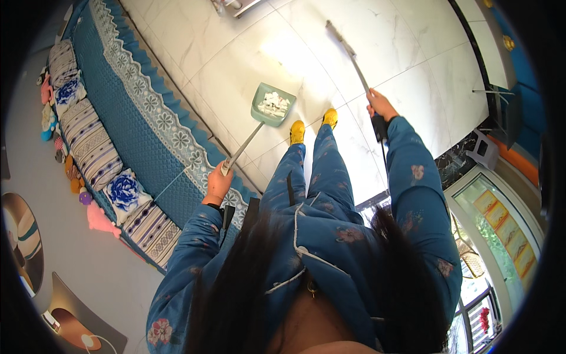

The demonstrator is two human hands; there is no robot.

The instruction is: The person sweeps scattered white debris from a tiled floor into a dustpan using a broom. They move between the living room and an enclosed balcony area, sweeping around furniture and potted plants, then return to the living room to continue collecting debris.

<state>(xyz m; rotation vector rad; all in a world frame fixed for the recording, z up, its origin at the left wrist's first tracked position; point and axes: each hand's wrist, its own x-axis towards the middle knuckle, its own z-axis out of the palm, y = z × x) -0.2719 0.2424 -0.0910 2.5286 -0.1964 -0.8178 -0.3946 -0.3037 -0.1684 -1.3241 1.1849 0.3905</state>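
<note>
My left hand (219, 182) is closed around the handle of a long-handled green dustpan (255, 110). The pan lies on the tiled floor in front of my feet, with a pile of white scraps (273, 104) in it. My right hand (381, 105) grips the grey stick of a broom (340, 37); its narrow head is at the far end, apart from the dustpan, over the pale floor. Whether the broom head touches the floor I cannot tell.
A long sofa with a blue quilted cover (132, 115), patterned cushions (90, 141) and plush toys runs along the left. Marble-look tiles (398, 101) cover the floor. A grey plastic stool (483, 149) and a glazed door (495, 230) are at the right. Furniture partly shows at the top.
</note>
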